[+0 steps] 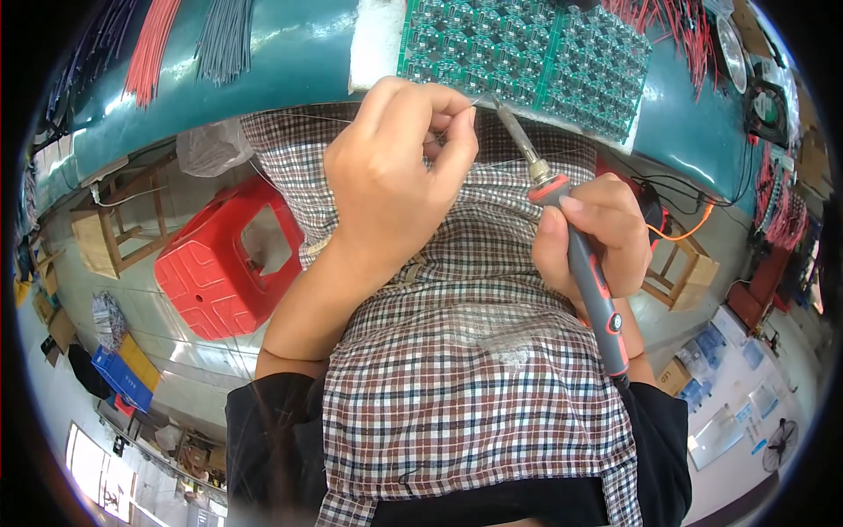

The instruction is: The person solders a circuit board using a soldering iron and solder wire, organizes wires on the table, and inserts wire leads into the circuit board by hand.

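Observation:
My right hand [612, 230] is wrapped round the grey and red handle of a soldering iron [594, 294]. The iron's metal tip points up and away, close to the near edge of a panel of green circuit boards [500, 53]. With thumb and forefinger pinched together, my left hand [386, 167] holds a thin solder wire [477, 101]. Its end sticks out toward the iron's tip, and a thin strand trails off to the left. Whether tip and wire touch a board is too small to tell. The boards rest on a white foam slab [373, 48].
On the teal table [299, 61] lie bundles of red wires [154, 53], grey wires [224, 39] and dark wires [88, 53]. More red and black wires [694, 39] spread at the right, near a small black fan [767, 105]. A red stool [211, 272] stands at lower left.

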`<state>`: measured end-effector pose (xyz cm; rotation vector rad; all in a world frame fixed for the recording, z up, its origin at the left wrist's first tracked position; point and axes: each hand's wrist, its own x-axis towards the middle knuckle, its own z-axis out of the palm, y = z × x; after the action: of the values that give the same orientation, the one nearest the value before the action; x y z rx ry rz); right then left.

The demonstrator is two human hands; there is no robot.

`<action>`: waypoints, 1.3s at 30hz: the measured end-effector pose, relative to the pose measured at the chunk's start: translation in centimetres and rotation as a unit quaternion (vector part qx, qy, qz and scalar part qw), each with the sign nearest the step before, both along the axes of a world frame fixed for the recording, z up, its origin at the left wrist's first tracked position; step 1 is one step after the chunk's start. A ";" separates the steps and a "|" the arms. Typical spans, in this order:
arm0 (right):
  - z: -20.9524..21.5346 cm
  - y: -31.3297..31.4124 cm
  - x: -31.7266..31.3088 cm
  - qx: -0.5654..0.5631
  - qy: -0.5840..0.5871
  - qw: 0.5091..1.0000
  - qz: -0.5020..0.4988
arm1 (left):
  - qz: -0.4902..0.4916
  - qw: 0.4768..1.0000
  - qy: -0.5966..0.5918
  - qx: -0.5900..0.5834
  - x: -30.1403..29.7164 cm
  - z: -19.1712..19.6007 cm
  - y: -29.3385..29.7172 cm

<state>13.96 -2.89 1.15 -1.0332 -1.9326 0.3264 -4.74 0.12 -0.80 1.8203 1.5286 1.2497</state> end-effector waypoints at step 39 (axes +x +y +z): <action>0.6 0.4 -1.4 -0.003 -0.014 1.000 0.016 | 0.006 1.000 0.007 0.008 -1.5 0.0 0.1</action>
<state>12.60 -2.51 1.77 -1.0156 -1.9767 0.3380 -6.19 0.22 -0.84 1.8361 1.5435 1.2620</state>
